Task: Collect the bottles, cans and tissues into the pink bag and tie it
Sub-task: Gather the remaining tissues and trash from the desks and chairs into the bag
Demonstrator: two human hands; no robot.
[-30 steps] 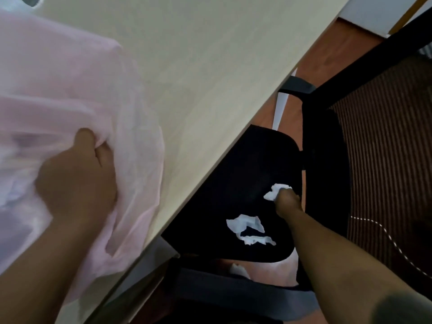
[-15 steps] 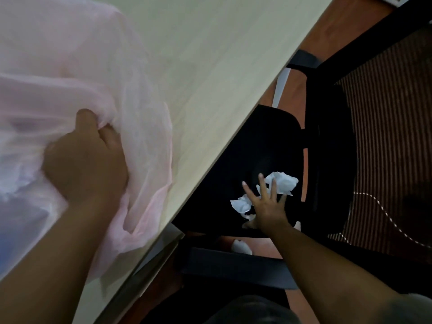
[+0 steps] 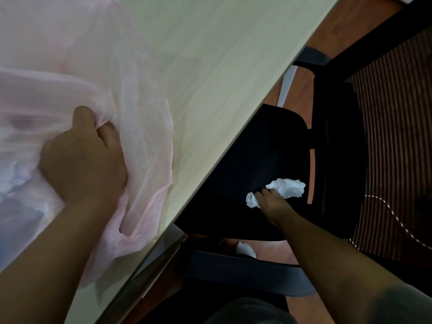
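The thin pink bag (image 3: 70,73) lies crumpled on the pale wooden table (image 3: 222,54) at the left. My left hand (image 3: 84,157) is shut on a fold of it near the table's edge. Below the table, on the black chair seat (image 3: 257,148), my right hand (image 3: 272,202) closes over white crumpled tissues (image 3: 288,188); one wad sticks out to the right of my fingers, a smaller bit to the left. Another white tissue (image 3: 245,249) lies on the reddish floor under the seat. No bottles or cans are in view.
A second chair with a striped brown mesh back (image 3: 397,136) stands at the right. A black chair armrest (image 3: 245,270) crosses below my right forearm. The table's edge runs diagonally from upper right to lower left.
My right hand first held one tissue, then spread flat over the tissues on the seat, and now its fingers have curled around them. My left hand has kept its hold on the bag.
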